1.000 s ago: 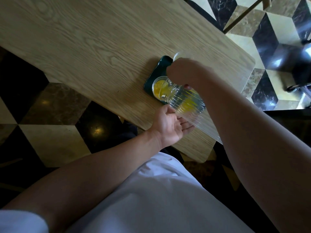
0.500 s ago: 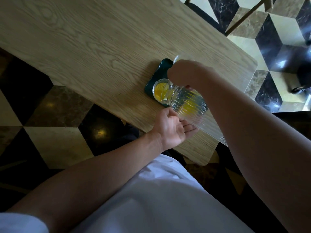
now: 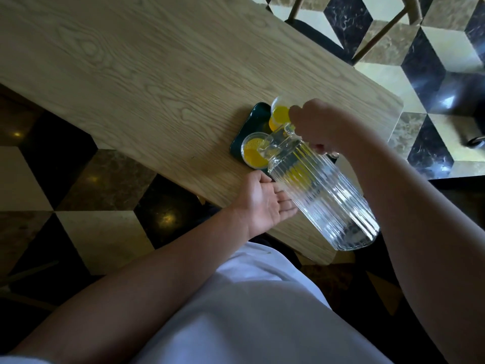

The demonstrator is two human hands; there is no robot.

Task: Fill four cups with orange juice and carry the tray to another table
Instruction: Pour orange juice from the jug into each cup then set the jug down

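One head-worn wide-angle view, looking steeply down from above.

The camera faces forward and down over the person's own chest, close to the near edge of the bench [image 3: 131, 74], which runs slantwise across the frame. Both forearms reach in from the bottom corners; the tiled floor [image 3: 105, 232] shows on either side. No second view shares the scene.

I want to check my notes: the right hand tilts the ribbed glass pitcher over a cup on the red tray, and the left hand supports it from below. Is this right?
One detail is wrong: the tray is dark green, not red, as the head view shows. The rest holds: the right hand tilts the ribbed glass pitcher over a cup, and the left hand supports it from below.
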